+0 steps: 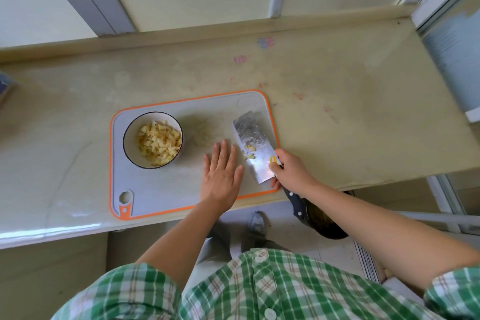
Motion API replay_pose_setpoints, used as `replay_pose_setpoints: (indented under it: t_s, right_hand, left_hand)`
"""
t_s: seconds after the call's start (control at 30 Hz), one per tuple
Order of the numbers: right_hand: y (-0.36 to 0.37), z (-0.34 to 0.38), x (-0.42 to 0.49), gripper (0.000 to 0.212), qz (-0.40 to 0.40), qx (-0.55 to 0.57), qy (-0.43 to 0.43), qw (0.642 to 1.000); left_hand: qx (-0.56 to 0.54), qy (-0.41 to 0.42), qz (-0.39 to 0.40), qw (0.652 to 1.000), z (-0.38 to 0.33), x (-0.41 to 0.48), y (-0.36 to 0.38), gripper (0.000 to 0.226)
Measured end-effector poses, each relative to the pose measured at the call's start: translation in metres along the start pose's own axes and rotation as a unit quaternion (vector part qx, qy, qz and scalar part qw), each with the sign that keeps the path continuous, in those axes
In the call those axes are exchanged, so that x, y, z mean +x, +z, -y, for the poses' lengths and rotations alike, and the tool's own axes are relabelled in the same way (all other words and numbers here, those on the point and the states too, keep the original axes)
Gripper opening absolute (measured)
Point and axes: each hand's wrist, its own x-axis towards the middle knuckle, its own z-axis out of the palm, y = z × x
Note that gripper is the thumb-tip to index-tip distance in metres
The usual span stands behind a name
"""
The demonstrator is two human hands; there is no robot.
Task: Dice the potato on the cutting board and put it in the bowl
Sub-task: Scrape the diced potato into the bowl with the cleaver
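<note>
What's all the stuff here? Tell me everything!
counter: one, beige, under the board
board: one, grey with orange edge, on the counter
bowl: one, white with dark rim, on the board's left part
potato dice: many, pale yellow, in the bowl
potato bits: a few, yellow, on the cleaver blade
cleaver: one, silver, dark handle, board's right side
shirt: one, green plaid, bottom
left hand: one, flat on the board beside the cleaver
right hand: one, grips the cleaver

The left hand (222,171) lay flat, fingers straight and spread — the right hand (291,171) curled round the cleaver (253,145), both forearms extended.
</note>
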Motion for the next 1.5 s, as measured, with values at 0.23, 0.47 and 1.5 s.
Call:
replay_pose_setpoints:
  t_s: [0.23,0.47,1.5]
  right_hand:
    - [0.021,0.031,-0.003,0.011,0.068,0.125,0.023,0.99]
    - [0.022,0.081,0.006,0.006,0.052,0.143,-0.049,0.987]
    - [0.073,0.134,0.011,0.009,0.071,0.092,-0.105,0.988]
  left_hand:
    - [-0.055,0.014,-0.086,0.995,0.012,-0.015,-0.017,0.067]
    - [0.003,0.067,-0.196,0.978,0.023,-0.025,-0.056,0.052]
    - [-0.007,-0.132,-0.167,0.977,0.09,-0.027,-0.097,0.085]
